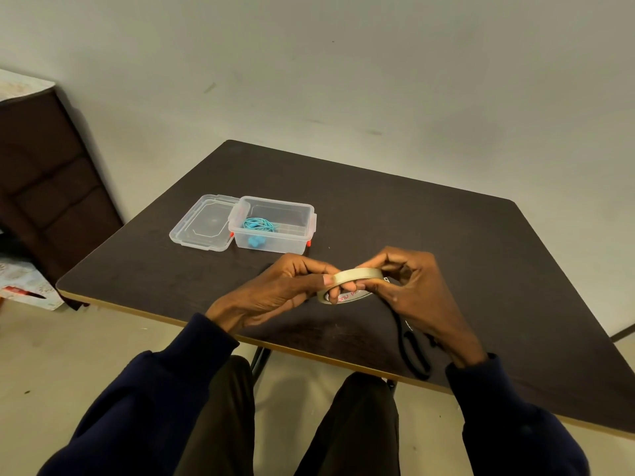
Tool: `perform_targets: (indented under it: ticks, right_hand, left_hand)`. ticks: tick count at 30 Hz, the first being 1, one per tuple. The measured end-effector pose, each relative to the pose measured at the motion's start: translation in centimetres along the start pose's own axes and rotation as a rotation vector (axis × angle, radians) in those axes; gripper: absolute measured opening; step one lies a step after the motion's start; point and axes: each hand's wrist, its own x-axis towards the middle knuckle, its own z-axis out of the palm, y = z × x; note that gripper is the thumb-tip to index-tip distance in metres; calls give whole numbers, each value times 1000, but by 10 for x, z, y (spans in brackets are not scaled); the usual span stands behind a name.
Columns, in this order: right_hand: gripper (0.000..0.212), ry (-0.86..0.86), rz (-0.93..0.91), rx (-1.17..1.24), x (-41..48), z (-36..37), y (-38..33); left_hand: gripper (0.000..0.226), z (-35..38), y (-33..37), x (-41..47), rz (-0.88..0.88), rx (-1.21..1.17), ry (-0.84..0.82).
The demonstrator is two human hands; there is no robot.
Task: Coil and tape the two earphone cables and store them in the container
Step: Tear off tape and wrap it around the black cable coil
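Note:
A roll of beige tape (pixel 357 277) is held just above the dark table (pixel 446 242), between both hands. My left hand (pixel 285 290) grips it, thumb on the outer face and fingers through the core. My right hand (pixel 415 290) pinches the roll's right side. A coiled turquoise earphone cable (pixel 258 225) lies inside the clear plastic container (pixel 275 223) at the back left. A black earphone cable (pixel 410 348) lies on the table under my right wrist, partly hidden by it.
The container's clear lid (pixel 202 223) lies open beside it on the left. A dark wooden cabinet (pixel 48 187) stands to the left of the table. The table's front edge (pixel 154 312) runs just above my knees.

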Motion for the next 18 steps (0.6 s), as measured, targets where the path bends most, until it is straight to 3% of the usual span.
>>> perform_targets:
  ticks: [14,18]
  right_hand:
    - [21,8,-1,73,-2,-1,-2]
    - [25,-23,31,159,-3,0,-4]
  left_hand:
    - [27,5,2,-6,1,-131,-25]
    - [29,5,5,-6,38,-283,-50]
